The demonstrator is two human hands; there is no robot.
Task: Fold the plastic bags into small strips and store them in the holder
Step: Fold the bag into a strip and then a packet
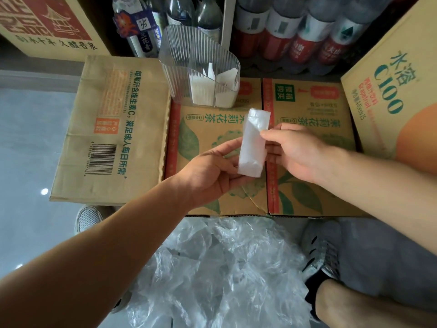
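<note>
A white plastic bag folded into a narrow strip (253, 140) is held above the cardboard boxes. My left hand (212, 171) pinches its lower end from the left. My right hand (293, 150) pinches its right edge near the top with thumb and fingers. Behind the strip, a clear ribbed holder (201, 67) stands on the boxes and holds several folded white strips (212, 91). A heap of loose, crumpled clear plastic bags (224, 268) lies on the floor in front of the boxes, between my feet.
Flat cardboard boxes (307, 150) serve as the work surface, with another box (106, 126) to the left and a tall box (390, 95) at the right. Shrink-wrapped bottles (295, 31) stand behind. My shoes (324, 252) flank the bag heap.
</note>
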